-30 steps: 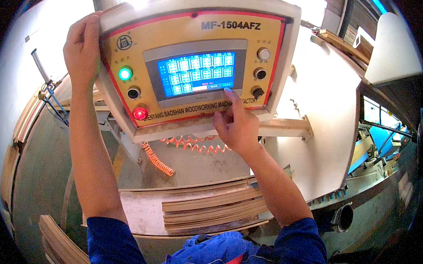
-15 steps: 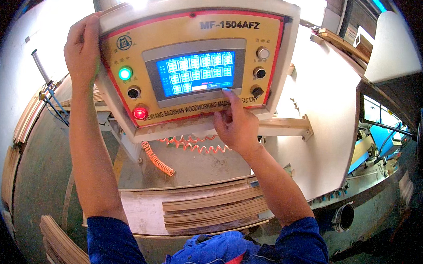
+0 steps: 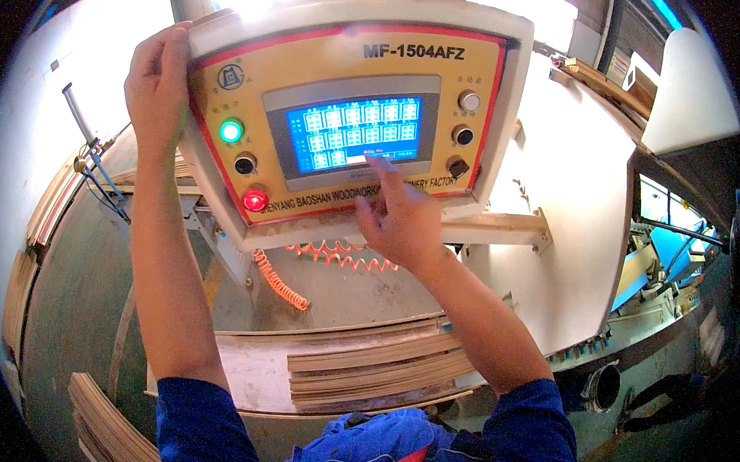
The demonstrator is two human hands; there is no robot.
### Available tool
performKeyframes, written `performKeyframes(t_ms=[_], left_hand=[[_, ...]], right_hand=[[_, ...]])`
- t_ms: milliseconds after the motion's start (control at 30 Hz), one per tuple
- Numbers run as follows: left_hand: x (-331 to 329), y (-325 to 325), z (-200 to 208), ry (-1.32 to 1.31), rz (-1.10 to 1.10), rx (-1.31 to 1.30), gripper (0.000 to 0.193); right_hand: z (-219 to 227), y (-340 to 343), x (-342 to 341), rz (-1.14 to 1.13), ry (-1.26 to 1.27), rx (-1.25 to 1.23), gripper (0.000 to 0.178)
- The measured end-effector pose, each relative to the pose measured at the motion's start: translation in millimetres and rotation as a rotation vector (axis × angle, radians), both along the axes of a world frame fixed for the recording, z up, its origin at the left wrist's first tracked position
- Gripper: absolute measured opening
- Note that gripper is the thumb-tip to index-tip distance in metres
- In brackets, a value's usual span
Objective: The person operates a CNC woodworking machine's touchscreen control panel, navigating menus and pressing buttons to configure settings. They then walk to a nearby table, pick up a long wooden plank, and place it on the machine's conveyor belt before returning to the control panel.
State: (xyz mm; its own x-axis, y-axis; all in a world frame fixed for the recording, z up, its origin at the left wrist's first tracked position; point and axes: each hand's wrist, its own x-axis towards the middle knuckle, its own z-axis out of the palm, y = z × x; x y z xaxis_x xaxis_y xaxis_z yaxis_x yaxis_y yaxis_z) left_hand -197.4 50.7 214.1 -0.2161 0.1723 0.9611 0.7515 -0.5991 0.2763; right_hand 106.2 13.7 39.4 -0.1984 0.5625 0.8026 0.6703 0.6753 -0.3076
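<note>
The left forearm (image 3: 170,264) is rising almost straight, and the left hand (image 3: 157,85) is wrapping the upper left edge of the control panel (image 3: 311,63); its grip is closing firmly round the white rim, the thumb hidden from view. The panel is hanging tilted before the person, its green lamp (image 3: 231,130) and red lamp (image 3: 255,199) glowing left of the lit touchscreen (image 3: 354,131). The right forearm (image 3: 485,327) is slanting up and leftward, and the right hand (image 3: 403,220) is pointing its index finger (image 3: 385,172) at the touchscreen's lower edge, the thumb standing apart below; that grip is staying empty and loose, and whether the fingertip is touching cannot be told. The right hand is covering part of the panel's lower border. Around them, from the left, a stack of curved wooden strips (image 3: 110,422) is lying low, an orange coiled hose (image 3: 281,283) is hanging below the panel, and a bench (image 3: 253,366) is carrying a pile of wooden slats (image 3: 376,367), the right forearm passing above its right end. Farther right, a large white machine housing (image 3: 559,239) is standing behind the arm, with a round black duct opening (image 3: 603,386) showing beneath.
</note>
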Motion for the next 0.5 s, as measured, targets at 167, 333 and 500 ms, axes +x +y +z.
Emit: performKeyframes(t_ms=[167, 333, 500], left_hand=[[-1, 0, -1, 0.035, 0.015, 0.014, 0.031], [1, 0, -1, 0.010, -0.069, 0.029, 0.032], [0, 1, 0, 0.025, -0.013, 0.017, 0.032]], right_hand=[[0, 1, -7, 0.055, 0.008, 0.043, 0.062], [4, 2, -12, 0.059, 0.006, 0.056, 0.061], [6, 5, -13, 0.045, 0.006, 0.038, 0.057]])
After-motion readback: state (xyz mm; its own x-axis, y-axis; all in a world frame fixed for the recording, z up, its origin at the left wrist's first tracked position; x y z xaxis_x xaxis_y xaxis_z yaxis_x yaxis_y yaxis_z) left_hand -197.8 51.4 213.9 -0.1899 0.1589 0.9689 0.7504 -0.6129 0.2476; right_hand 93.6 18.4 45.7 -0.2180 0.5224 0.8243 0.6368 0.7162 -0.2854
